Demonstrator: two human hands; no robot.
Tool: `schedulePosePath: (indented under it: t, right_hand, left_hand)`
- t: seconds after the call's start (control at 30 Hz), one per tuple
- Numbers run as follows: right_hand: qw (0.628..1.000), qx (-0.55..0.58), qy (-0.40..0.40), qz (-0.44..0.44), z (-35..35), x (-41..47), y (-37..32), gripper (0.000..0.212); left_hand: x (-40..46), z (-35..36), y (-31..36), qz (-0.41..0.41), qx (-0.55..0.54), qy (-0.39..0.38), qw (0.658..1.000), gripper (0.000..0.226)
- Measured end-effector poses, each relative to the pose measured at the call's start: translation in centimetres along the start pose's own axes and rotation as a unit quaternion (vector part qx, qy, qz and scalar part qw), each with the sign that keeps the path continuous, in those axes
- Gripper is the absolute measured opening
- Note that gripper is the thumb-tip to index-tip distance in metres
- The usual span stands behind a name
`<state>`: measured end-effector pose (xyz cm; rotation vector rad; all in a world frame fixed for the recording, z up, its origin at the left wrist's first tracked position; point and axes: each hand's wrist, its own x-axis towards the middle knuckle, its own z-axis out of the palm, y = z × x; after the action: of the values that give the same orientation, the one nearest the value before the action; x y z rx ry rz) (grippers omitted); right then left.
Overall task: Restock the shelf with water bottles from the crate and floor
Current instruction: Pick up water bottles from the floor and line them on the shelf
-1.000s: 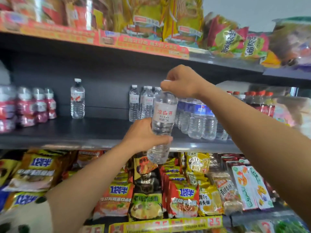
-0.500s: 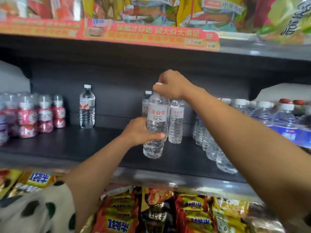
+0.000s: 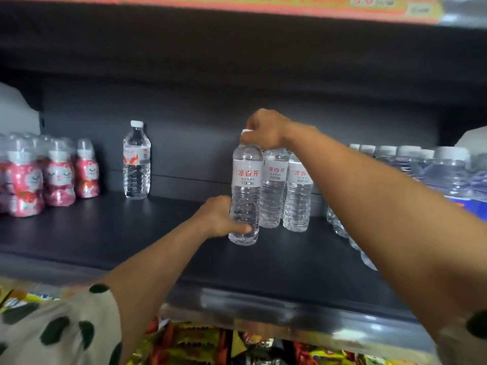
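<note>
A person reaches both arms onto a dark shelf (image 3: 105, 233) in a shop. The left hand (image 3: 220, 219) wraps its fingers around the lower body of a clear water bottle (image 3: 245, 196) — a firm grip, thumb across the front. The right hand (image 3: 263, 131) comes from above and pinches the white cap of the same bottle, fingers curled over the top. The bottle is upright, with its base on or just above the shelf surface; I cannot tell which. It carries a white label with red characters.

Just to its right, touching or nearly so, two matching bottles (image 3: 286, 188) with the same label stand upright on the shelf. Further right, partly hidden behind the right forearm, is a row of clear bottles with white caps (image 3: 421, 164), some with blue labels.

Well to the left, a single water bottle (image 3: 137, 160) with a red-and-white label stands alone near the back wall. At the far left is a cluster of small pink bottles (image 3: 55, 177) printed with cat faces.

The left sleeve (image 3: 58, 327) is cream with dark green spots. Below the shelf edge — colourful snack packets (image 3: 197, 343), blurred.
</note>
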<state>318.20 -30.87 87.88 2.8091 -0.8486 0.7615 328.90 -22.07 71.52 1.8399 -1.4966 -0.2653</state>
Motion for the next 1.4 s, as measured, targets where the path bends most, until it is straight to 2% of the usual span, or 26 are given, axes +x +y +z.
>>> schedulePosePath:
  t: [0.23, 0.37, 0.5, 0.63, 0.73, 1.1, 1.3, 1.4]
  right_hand:
    - [0.998, -0.055, 0.001, -0.008, 1.4, 3.9, 0.8, 0.025]
    - [0.994, -0.106, 0.003, -0.008, 2.1, 5.0, 1.0, 0.014]
    - [0.989, -0.146, -0.012, 0.007, 2.1, 5.4, 1.4, 0.022]
    - [0.985, -0.169, -0.029, 0.003, 1.7, 5.2, 1.8, 0.019]
    - [0.986, -0.161, -0.035, 0.011, 1.6, 5.1, 2.1, 0.031]
    - [0.993, -0.113, -0.023, 0.03, 2.0, 5.6, 2.9, 0.029]
    - [0.996, -0.087, 0.019, 0.029, 0.9, 3.7, 2.8, 0.049]
    - [0.996, -0.072, 0.055, 0.007, 0.5, 1.6, 2.6, 0.05]
  left_hand:
    - [4.8, -0.4, -1.6, -0.026, 0.046, -0.005, 0.999, 0.052]
    - [6.6, 0.0, -1.8, -0.024, 0.052, 0.002, 0.998, 0.052]
    - [7.7, 0.5, -1.9, -0.017, 0.034, 0.002, 0.999, 0.05]
    - [8.5, 0.9, -2.0, -0.011, 0.036, 0.013, 0.999, 0.055]
    - [8.6, 0.8, -2.0, -0.006, 0.052, 0.017, 0.998, 0.056]
    - [8.3, 1.0, -2.1, -0.02, 0.043, 0.032, 0.998, 0.052]
    - [6.5, 0.0, -0.4, -0.027, 0.059, 0.029, 0.997, 0.043]
    - [4.5, -1.1, 1.5, -0.01, 0.071, 0.051, 0.996, 0.038]
